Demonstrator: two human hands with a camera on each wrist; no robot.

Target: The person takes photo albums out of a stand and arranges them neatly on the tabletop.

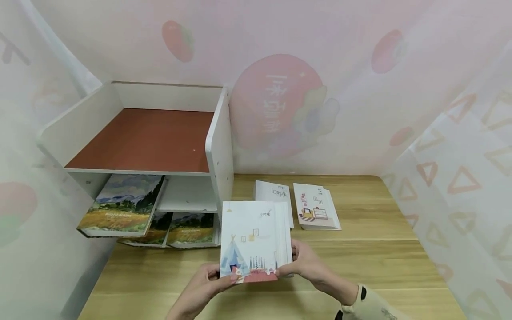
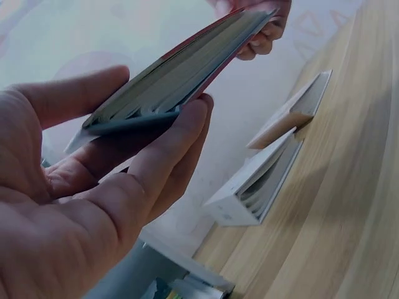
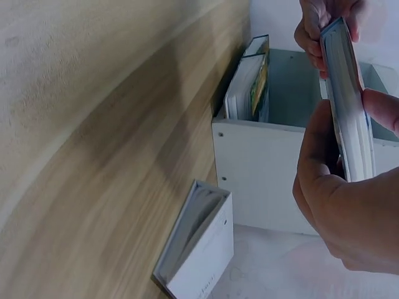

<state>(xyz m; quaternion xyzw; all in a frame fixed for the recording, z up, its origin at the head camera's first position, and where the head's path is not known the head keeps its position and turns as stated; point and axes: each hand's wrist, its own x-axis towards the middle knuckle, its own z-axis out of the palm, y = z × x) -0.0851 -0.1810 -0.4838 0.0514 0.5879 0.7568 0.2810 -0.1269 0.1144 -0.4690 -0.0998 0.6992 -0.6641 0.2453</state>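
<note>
A white photo album (image 1: 248,240) with a blue tent drawn on its cover is held up above the wooden table, cover facing the head camera. My left hand (image 1: 206,284) grips its lower left corner, thumb on the cover. My right hand (image 1: 306,266) pinches the lower right edge, thumb in front and fingers behind. In the left wrist view the album's page edges (image 2: 168,81) show between thumb and fingers. The right wrist view shows the same album (image 3: 349,106) on edge between both hands. Behind it, a white album (image 1: 276,193) is partly hidden.
Another white album (image 1: 316,206) lies at the back of the table (image 1: 372,266). To the left stands a white shelf (image 1: 220,146) with a brown top board. Several landscape-covered photo albums (image 1: 122,206) lie in its lower compartments, some jutting past the front edge.
</note>
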